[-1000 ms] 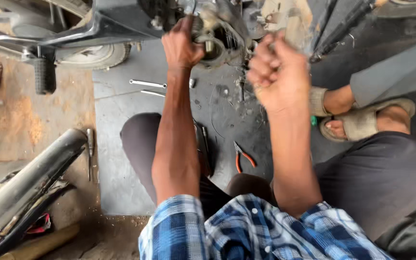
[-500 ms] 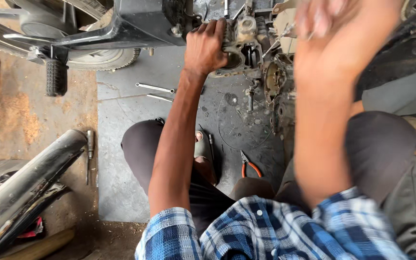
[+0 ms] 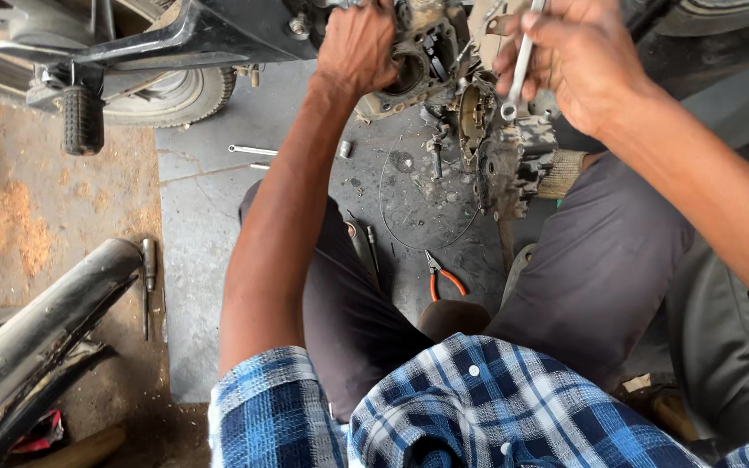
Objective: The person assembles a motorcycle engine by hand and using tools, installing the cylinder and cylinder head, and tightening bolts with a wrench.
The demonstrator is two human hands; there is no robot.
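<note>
- Engine (image 3: 444, 95): a grimy, part-stripped motorcycle engine hangs under the frame (image 3: 192, 35) at the top edge of the view, above the grey concrete floor (image 3: 210, 217). Its open round housing faces the camera, and a dirty finned block (image 3: 513, 169) sits at its lower right.
- Left hand (image 3: 357, 43): closed over the top left of the engine casing, fingers curled on the metal, arm stretched straight up from the checked sleeve.
- Right hand (image 3: 578, 61): clamped on a silver spanner (image 3: 520, 65), which runs steeply down from the fist; its ring end lies against the engine just above the finned block.
- The 2 hands are apart, 1 on each side of the open housing.
- Pliers (image 3: 439, 277): orange-handled, lying on the floor below the engine, between the person's knees.
- A thin wire (image 3: 392, 217) loops on the floor beside the pliers, and a slim dark tool (image 3: 373, 247) lies just left of it, close to the left knee.
- A long silver tool (image 3: 251, 151) and a small socket (image 3: 345, 149) lie on the floor left of the engine, near the rear tyre (image 3: 166, 95).
- Footpeg (image 3: 82, 117): black, ribbed, hanging from the frame near the top left corner.
- Exhaust pipe (image 3: 45, 321): a dull chrome pipe lies slantwise at the lower left, on the dusty brown ground; another slim tool (image 3: 148, 269) lies just beside its upper end.
- The person squats in dark trousers (image 3: 600, 260) and a blue checked shirt (image 3: 478, 407).
</note>
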